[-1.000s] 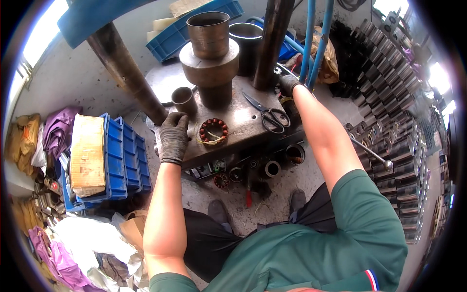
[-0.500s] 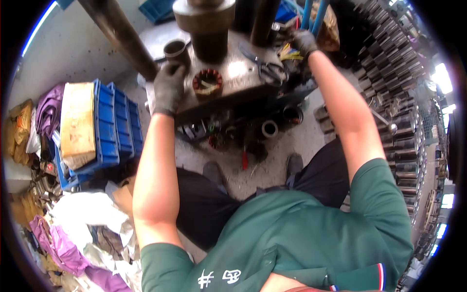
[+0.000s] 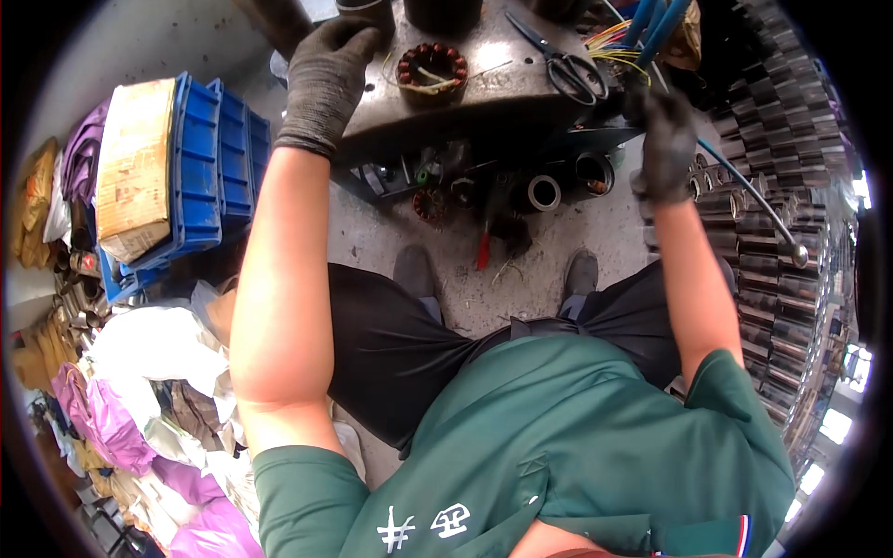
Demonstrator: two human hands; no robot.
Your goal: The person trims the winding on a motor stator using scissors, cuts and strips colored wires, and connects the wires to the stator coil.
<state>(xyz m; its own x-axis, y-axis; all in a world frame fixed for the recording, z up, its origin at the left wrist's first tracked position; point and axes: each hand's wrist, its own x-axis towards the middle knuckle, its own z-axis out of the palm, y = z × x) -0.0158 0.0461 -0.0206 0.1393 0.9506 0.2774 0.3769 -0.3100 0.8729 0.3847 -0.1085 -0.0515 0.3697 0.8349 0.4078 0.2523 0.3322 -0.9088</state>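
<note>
My left hand, in a dark grey knit glove, is at the left of the metal work table. Its curled fingers press against the lower part of a grey metal sleeve, cut off by the top edge. Just right of it lies a ring-shaped stator core with reddish-brown windings and pale leads. My gloved right hand is off the table's right side, smeared by motion. Close by it runs a thin lever with a ball end; whether the hand touches it I cannot make out.
Black-handled scissors lie on the table near colourful wires. Blue crates carry a cardboard box at left. Stacked metal cylinders fill the right. Under the table are several parts, including a ring-ended tube.
My right hand has come away from the wires at the back right, toward me and to the right. My left hand stays beside the sleeve. The table sits higher in view.
</note>
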